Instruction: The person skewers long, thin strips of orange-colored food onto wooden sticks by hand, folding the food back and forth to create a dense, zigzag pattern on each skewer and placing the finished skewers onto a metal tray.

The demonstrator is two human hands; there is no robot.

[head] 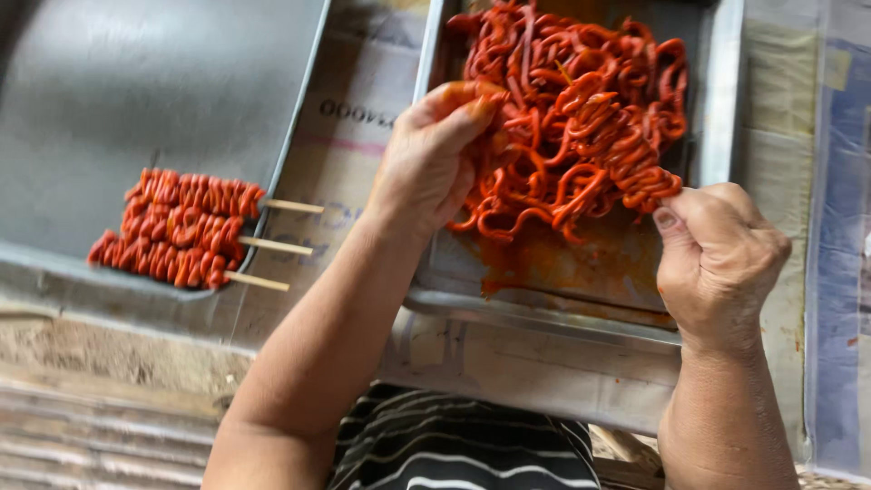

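A metal tray [562, 313] in front of me holds a heap of red-orange marinated strips [581, 109]. My left hand [431, 159] reaches into the heap's left side, its sauce-stained fingers pinching a strip. My right hand [721, 259] is closed at the heap's lower right, with a threaded piece [649, 181] sticking out above the thumb; the skewer itself is hidden in the fist. To the left, three finished skewers [177, 227] lie side by side on a second metal tray [109, 100], their wooden ends [272, 245] poking over its rim.
Flattened cardboard [349, 109] lies between and under the trays. Weathered wooden boards [91, 408] run along the lower left. My striped clothing [463, 445] shows at the bottom. A bluish sheet [844, 227] covers the right edge.
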